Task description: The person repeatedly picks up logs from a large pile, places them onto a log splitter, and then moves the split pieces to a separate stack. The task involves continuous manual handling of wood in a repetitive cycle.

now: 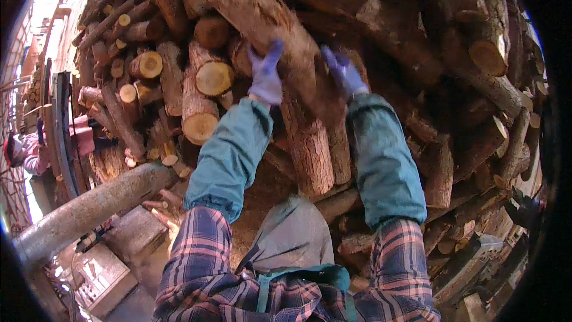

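A thick, rough-barked log (262, 21) slants from the upper middle down toward my chest. My left hand (266, 74), in a purple glove, grips its left side. On the log's right side my right hand (344, 71), also gloved in purple, presses against the bark. Both forearms wear teal sleeve covers over a plaid shirt. The log rests against a tall stack of cut firewood (196, 77) that fills the view behind it.
A long grey log (89, 209) lies across a metal machine (113, 256) at the lower left. Another person (27, 155) in pink stands at the far left edge. More split logs (476, 137) pile up on the right.
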The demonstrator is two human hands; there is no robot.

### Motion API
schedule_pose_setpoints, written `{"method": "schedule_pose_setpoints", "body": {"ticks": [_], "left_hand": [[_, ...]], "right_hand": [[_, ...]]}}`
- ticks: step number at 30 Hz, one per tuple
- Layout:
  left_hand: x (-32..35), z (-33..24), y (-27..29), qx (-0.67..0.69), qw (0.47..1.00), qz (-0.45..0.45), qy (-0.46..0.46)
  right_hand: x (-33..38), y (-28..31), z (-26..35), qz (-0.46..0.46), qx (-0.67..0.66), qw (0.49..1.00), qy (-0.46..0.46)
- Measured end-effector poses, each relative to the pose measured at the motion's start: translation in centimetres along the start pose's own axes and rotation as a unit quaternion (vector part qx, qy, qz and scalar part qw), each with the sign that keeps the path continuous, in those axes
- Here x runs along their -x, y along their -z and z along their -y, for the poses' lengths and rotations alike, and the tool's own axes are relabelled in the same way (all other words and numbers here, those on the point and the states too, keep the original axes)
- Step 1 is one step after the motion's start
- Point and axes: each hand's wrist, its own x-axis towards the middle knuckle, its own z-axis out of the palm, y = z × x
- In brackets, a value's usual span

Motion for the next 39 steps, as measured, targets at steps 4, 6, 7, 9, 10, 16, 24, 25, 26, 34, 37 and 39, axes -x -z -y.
{"method": "schedule_pose_setpoints", "body": {"ticks": [4,6,7,9,10,16,24,25,26,34,37,39], "left_hand": [[6.7,-3.1,2.6,0.035,0.959,0.154,0.236],[11.0,-0.5,6.7,-0.022,0.967,0.171,0.189],[12.9,1.8,10.4,-0.034,0.968,0.157,0.193],[15.5,3.1,9.4,-0.057,0.922,0.192,0.33],[17.1,3.0,8.5,-0.132,0.907,0.222,0.333],[30.9,2.4,1.5,-0.17,0.821,0.317,0.443],[49.6,2.5,-5.8,-0.348,0.741,0.512,0.261],[52.8,3.1,-7.0,-0.333,0.742,0.517,0.267],[56.3,3.6,-8.2,-0.318,0.748,0.516,0.271],[87.4,1.1,-13.3,-0.047,0.448,0.825,0.342],[94.4,2.3,-14.2,-0.075,0.247,0.937,0.237],[98.4,2.5,-13.9,-0.033,0.141,0.982,0.121]], "right_hand": [[7.7,1.2,-1.5,0.086,-0.157,0.972,-0.153],[10.5,-0.3,-2.2,0.095,-0.339,0.907,-0.23],[13.4,-1.1,1.6,0.037,-0.26,0.934,-0.242],[17.8,-2.7,-4.5,0.112,-0.624,0.73,-0.257],[19.7,-3.1,-5.7,0.071,-0.671,0.69,-0.261],[36.1,0.4,-6.4,-0.021,-0.474,0.851,-0.224],[59.9,8.2,-4.8,-0.228,-0.457,0.859,-0.038],[63.2,9.8,-5.0,-0.239,-0.435,0.868,-0.003],[66.2,11.2,-6.4,-0.303,-0.338,0.891,-0.007],[106.1,19.3,1.8,-0.428,-0.063,0.892,-0.134],[121.0,18.4,-2.9,-0.412,0.257,0.823,-0.295],[126.4,16.0,-6.9,-0.579,-0.032,0.782,-0.23]]}}
